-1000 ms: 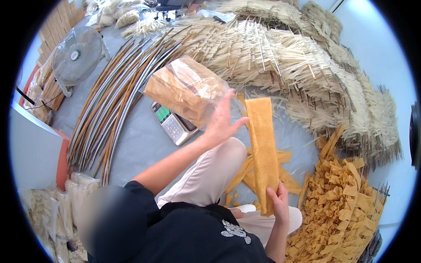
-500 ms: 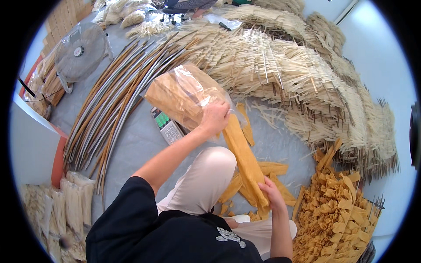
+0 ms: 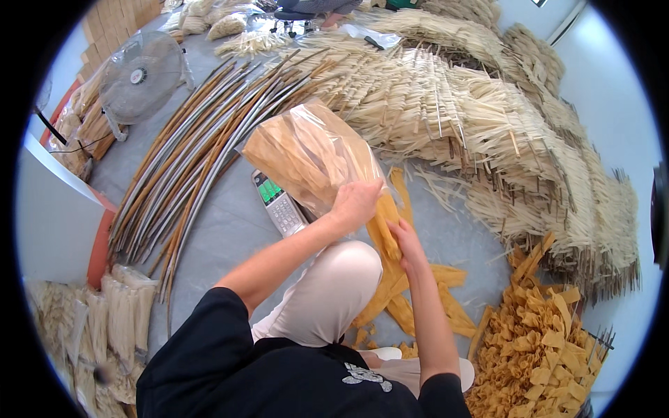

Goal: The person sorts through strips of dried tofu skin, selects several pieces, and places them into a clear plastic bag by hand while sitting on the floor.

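A clear plastic bag [image 3: 306,150] packed with flat yellow-tan strips lies tilted in front of my raised knee. My left hand [image 3: 354,205] is closed on the bag's mouth at its near right end. One long folded yellow strip [image 3: 382,230] runs from the bag's mouth toward me. Its near end is in my right hand [image 3: 408,245], fingers wrapped round it. They look like dried bean-curd strips. Partly under the bag sits a grey digital scale [image 3: 284,212] with a lit green display. More yellow strips [image 3: 401,310] lie crossed on the floor below my right hand.
A heap of yellow pieces [image 3: 533,355] stands at the near right. Pale sticks in layered rows [image 3: 446,104] fill the far right. Long rods [image 3: 188,160] lie at left, near a wrapped fan [image 3: 139,76]. Bagged pale sticks [image 3: 122,313] are at lower left. Another person [image 3: 317,10] sits far back.
My right hand has moved up and away from me, close to my left hand, with the yellow strip. Less of the strip now sticks out of the bag.
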Available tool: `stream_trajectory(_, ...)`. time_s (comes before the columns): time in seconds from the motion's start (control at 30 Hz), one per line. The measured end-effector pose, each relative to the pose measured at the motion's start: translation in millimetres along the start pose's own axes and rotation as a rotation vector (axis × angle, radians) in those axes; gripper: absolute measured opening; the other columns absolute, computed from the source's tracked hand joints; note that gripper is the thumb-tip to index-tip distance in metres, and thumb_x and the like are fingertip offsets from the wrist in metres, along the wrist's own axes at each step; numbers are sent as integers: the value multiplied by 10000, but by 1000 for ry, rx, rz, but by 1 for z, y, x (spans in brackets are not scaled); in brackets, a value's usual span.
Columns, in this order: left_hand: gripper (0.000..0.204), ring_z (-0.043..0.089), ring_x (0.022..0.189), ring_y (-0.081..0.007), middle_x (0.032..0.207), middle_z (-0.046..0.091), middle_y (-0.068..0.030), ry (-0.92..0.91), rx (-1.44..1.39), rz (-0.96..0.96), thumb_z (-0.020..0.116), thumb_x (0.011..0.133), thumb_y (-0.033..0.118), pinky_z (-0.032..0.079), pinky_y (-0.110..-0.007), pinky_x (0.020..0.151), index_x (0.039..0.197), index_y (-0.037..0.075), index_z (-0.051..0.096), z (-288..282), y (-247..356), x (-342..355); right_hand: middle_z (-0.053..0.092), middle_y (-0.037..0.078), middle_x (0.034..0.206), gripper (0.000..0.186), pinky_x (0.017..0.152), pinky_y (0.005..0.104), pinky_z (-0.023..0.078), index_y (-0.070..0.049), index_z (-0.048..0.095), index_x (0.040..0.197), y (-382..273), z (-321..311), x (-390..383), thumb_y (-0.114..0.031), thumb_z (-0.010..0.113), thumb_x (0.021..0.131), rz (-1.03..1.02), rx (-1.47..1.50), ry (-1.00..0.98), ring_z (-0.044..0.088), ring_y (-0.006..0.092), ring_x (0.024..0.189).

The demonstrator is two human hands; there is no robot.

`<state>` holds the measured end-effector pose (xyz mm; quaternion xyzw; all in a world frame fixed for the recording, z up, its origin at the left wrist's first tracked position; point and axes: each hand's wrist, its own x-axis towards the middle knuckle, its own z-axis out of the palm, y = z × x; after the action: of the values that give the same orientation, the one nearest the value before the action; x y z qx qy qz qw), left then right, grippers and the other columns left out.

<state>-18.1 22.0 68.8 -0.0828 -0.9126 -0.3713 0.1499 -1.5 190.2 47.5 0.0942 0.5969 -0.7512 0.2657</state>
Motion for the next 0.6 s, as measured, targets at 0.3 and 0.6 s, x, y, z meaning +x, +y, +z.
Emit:
stream_trajectory(0.3,96,592,689,-375,653,582,-180,-41,64,91,527,829,117,436,-470,582,848,36,478,-2,8,-6,555,35,879,108,567,216,436,-95,545,899,-7,-5,112,-179,491,858,120,-222,-145,551,106,734)
stream_trajectory(0.6,176,625,673,-333,667,609,-156,-29,68,111,567,706,55,478,-410,571,867,17,507,1,2,-8,510,78,1187,437,791,277,491,-31,458,1270,-2,6,-12,-96,563,851,-351,-174,-75,538,129,973)
